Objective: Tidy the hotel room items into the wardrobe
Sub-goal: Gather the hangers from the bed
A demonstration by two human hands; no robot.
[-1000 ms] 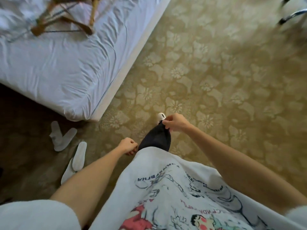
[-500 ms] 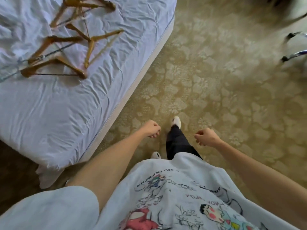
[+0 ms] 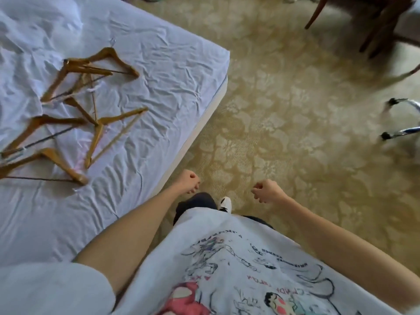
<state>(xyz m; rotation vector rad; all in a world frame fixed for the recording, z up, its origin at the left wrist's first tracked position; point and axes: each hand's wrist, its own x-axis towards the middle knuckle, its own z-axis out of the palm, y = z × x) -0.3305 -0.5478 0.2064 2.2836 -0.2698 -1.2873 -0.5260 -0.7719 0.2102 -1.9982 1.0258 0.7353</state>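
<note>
Hangers point(image 3: 75, 114) lie on the bed point(image 3: 172, 71) (tangled), left of both empty hands point(image 3: 227, 188)

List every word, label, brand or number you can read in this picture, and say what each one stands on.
White T-shirt: several lines of dark print around the cartoon drawings, seen upside down and blurred; none can be read with confidence.
Wooden hangers on the bed sheet: no lettering visible.
Carpet: pattern only, no text.

Bare sheet on the bed point(image 3: 159, 87) lies open right of the tangled wooden hangers point(image 3: 75, 110).
</note>
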